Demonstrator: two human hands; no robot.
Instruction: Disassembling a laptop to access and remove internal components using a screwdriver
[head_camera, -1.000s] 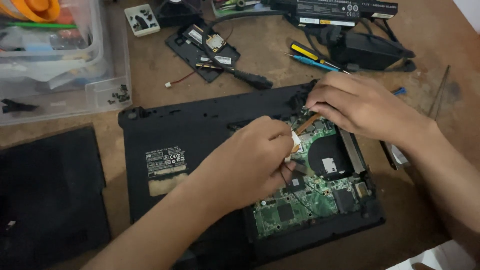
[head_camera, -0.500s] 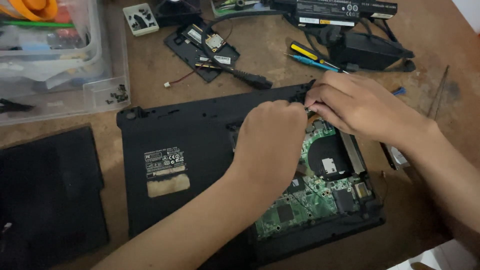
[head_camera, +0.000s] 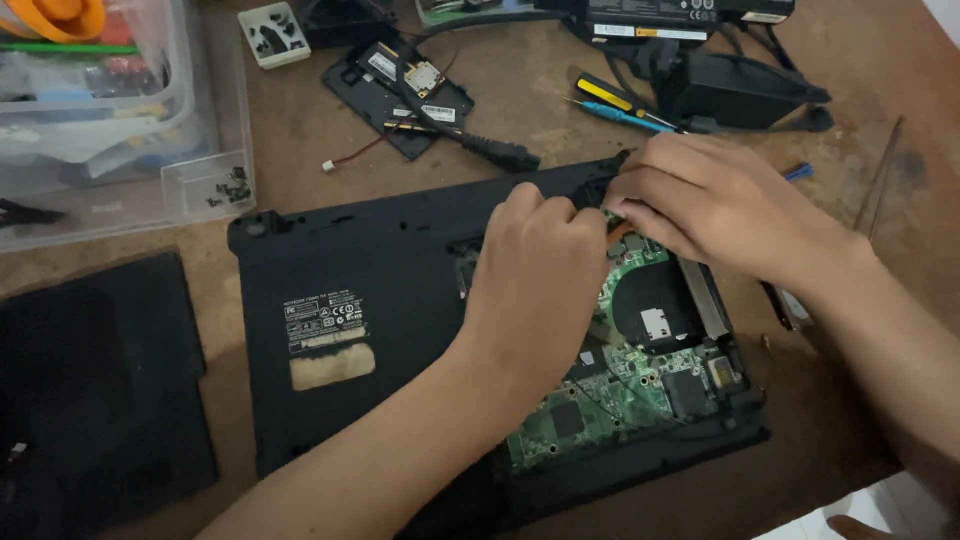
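A black laptop base (head_camera: 350, 300) lies upside down on the brown table, its right part opened onto a green circuit board (head_camera: 640, 370) with a round black fan (head_camera: 650, 305). My left hand (head_camera: 535, 275) reaches over the board with its fingers curled down at the far edge. My right hand (head_camera: 715, 200) comes in from the right, its fingertips meeting the left hand's at the laptop's far corner. A small orange-brown strip (head_camera: 619, 231) shows between them. What the fingers hold is hidden.
A clear plastic box (head_camera: 120, 120) with tools and a compartment of screws (head_camera: 228, 186) stands at the back left. A black cover panel (head_camera: 100, 385) lies front left. Behind the laptop are a small black cover with cards (head_camera: 400, 85), screwdrivers (head_camera: 620, 105) and a black power adapter (head_camera: 745, 90).
My left hand has moved from the middle of the board up to the far corner, closing in on the right hand. The right hand has stayed in place.
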